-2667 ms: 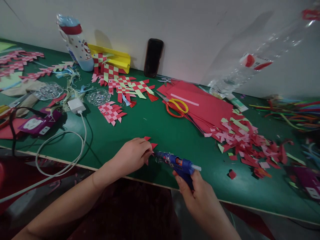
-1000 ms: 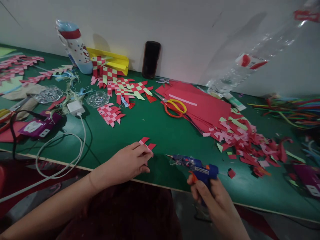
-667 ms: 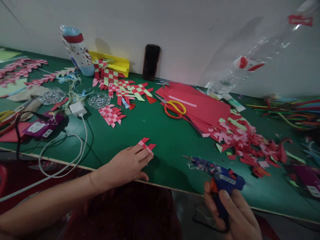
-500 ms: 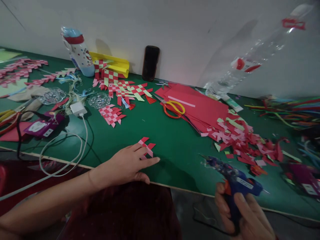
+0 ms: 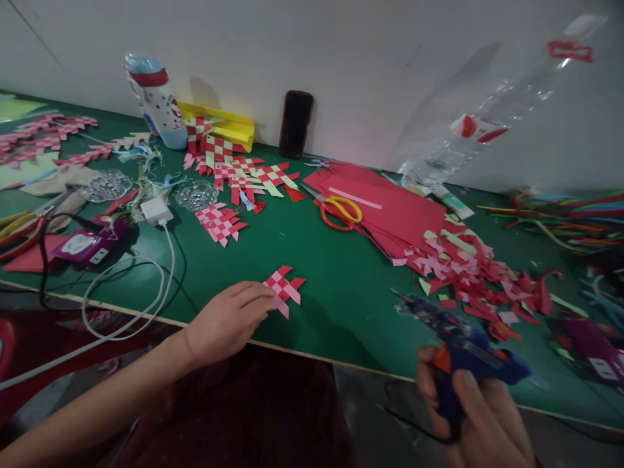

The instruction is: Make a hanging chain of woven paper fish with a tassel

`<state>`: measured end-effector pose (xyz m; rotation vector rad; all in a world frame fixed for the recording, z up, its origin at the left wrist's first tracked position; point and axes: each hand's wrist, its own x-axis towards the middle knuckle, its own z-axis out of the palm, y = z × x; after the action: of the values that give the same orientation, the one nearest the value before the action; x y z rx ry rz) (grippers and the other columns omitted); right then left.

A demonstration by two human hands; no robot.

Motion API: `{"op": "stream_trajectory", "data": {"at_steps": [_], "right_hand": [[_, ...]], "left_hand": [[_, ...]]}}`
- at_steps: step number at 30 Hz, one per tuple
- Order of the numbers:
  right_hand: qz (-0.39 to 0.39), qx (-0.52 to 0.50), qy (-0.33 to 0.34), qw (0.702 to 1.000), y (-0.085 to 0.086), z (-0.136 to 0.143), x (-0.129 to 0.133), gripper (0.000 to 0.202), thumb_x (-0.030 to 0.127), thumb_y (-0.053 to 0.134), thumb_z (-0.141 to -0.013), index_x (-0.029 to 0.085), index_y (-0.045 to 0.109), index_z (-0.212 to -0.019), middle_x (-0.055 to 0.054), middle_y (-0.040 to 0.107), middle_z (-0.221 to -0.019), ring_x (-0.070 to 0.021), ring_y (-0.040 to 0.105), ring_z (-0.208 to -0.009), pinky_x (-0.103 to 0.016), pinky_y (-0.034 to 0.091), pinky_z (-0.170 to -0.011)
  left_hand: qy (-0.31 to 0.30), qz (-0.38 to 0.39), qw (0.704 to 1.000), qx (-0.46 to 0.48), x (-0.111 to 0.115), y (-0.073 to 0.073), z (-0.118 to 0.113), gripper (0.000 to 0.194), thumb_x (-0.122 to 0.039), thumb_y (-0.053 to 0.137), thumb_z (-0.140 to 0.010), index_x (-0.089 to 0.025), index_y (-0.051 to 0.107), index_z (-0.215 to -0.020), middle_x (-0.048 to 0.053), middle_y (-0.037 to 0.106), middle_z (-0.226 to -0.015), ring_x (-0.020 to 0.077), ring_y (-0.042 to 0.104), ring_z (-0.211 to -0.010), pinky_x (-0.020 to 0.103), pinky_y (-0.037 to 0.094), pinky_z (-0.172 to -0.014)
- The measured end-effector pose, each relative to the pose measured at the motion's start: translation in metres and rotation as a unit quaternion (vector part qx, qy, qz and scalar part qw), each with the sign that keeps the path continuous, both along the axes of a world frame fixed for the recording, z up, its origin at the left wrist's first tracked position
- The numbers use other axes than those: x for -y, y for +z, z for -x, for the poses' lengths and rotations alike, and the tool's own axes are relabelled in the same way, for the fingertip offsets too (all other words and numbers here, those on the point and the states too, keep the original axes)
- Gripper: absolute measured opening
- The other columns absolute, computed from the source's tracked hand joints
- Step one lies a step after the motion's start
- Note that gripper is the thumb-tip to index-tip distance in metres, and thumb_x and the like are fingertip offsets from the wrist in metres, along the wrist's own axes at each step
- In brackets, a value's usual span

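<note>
Pink-and-red woven paper meets the fingers (image 5: 256,302) of our left hand (image 5: 219,328): pressed close together, they cover one end of the fish-shaped piece (image 5: 283,288), perhaps steadying it, though whether they pinch we can't tell. Its pointed strips fan out beyond those fingertips, toward the right end of the table (image 5: 336,279), near the front edge, handy for working. Over in our right hand (image 5: 482,416), fingers wrap a blue glue gun (image 5: 465,354), nozzle well apart from the paper, presumably sparing it drips. Farther back, scissors (image 5: 347,208) lie partly over red sheets (image 5: 390,224).
</note>
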<state>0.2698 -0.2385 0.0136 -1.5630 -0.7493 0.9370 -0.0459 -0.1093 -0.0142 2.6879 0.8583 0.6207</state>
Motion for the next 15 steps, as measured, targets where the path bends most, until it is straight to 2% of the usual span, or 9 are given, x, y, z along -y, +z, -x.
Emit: {"op": "stream_trajectory", "data": {"at_steps": [4,6,8,12,14,15], "right_hand": [[0.024,0.111,0.08,0.99,0.0,0.039,0.0,0.028,0.046,0.057,-0.088,0.02,0.064,-0.095,-0.001,0.058,-0.063,-0.013,0.051,-0.054,-0.022,0.044,-0.047],[0.03,0.145,0.123,0.981,0.001,0.051,-0.001,0.028,0.046,0.055,-0.089,0.02,0.065,-0.095,-0.001,0.06,-0.066,-0.0138,0.054,-0.059,-0.025,0.047,-0.057],[0.03,0.152,0.154,0.976,0.003,0.057,-0.004,0.029,0.046,0.053,-0.091,0.02,0.064,-0.096,-0.001,0.059,-0.067,-0.0139,0.054,-0.059,-0.025,0.047,-0.057],[0.022,0.134,0.152,0.979,0.005,0.059,-0.01,0.027,0.045,0.052,-0.092,0.021,0.062,-0.096,0.0,0.058,-0.065,-0.0129,0.052,-0.057,-0.025,0.045,-0.056],[0.016,0.112,0.133,0.985,0.004,0.052,-0.008,0.026,0.045,0.053,-0.091,0.021,0.062,-0.096,0.0,0.058,-0.064,-0.0131,0.053,-0.057,-0.025,0.045,-0.055],[0.012,0.097,0.119,0.988,0.003,0.046,-0.006,0.027,0.046,0.054,-0.09,0.02,0.063,-0.095,-0.001,0.059,-0.063,-0.0132,0.053,-0.055,-0.024,0.044,-0.051]], "left_hand": [[-0.028,-0.03,0.998,-0.038,0.013,-0.009,-0.002,0.033,-0.024,0.049,-0.095,-0.017,0.053,-0.127,0.008,0.063,-0.125,0.0212,0.054,-0.121,0.041,0.041,-0.109],[-0.03,-0.038,0.996,-0.069,0.015,-0.011,-0.004,0.042,-0.036,0.053,-0.094,-0.016,0.051,-0.131,0.01,0.061,-0.128,0.0241,0.051,-0.124,0.044,0.039,-0.111],[-0.031,-0.04,0.995,-0.086,0.014,-0.011,-0.005,0.052,-0.048,0.055,-0.091,-0.016,0.052,-0.131,0.01,0.06,-0.128,0.0263,0.051,-0.124,0.045,0.037,-0.112],[-0.05,-0.019,0.996,-0.069,0.014,-0.006,-0.004,0.06,-0.066,0.053,-0.082,-0.027,0.056,-0.128,0.01,0.058,-0.129,0.0306,0.049,-0.124,0.052,0.037,-0.109],[-0.066,0.003,0.997,-0.035,0.013,-0.001,-0.002,0.052,-0.063,0.053,-0.085,-0.029,0.059,-0.124,0.009,0.058,-0.128,0.0297,0.05,-0.124,0.051,0.038,-0.108],[-0.066,0.02,0.998,-0.01,0.012,0.002,-0.001,0.043,-0.055,0.052,-0.09,-0.028,0.059,-0.122,0.009,0.058,-0.127,0.0271,0.051,-0.123,0.047,0.04,-0.107]]}}
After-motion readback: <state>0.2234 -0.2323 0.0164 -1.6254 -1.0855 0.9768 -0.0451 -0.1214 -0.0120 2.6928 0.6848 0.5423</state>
